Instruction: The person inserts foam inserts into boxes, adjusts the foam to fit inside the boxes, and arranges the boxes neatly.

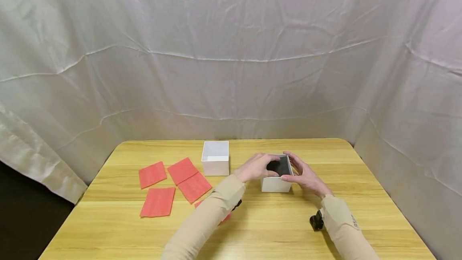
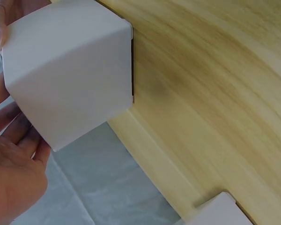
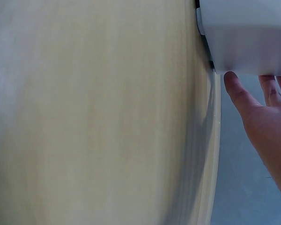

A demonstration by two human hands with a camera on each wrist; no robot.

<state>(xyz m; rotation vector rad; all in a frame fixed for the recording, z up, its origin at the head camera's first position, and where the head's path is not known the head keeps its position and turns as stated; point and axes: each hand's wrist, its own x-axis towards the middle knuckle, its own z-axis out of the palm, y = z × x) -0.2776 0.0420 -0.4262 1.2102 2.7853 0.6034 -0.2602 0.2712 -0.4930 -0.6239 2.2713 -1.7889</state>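
A white open-topped box [image 1: 276, 184] stands on the right half of the table, with a dark grey square pad [image 1: 282, 166] in its opening. My left hand [image 1: 255, 167] reaches over the left rim, thumb and forefinger spread across the pad and bent down at its edges. From the right, my right hand [image 1: 305, 176] grips the box, thumb at the near corner and fingers round the far side. In the left wrist view the box [image 2: 79, 79] hides some fingertips. In the right wrist view the right thumb lies against the box [image 3: 253, 47].
A second white open box [image 1: 215, 167] stands left of the hands. Several red square cloth-like pieces [image 1: 157, 202] lie flat at the left of the wooden table [image 1: 267, 228]; another is partly under the left forearm. Pale curtains [image 1: 231, 83] hang behind and beside the table.
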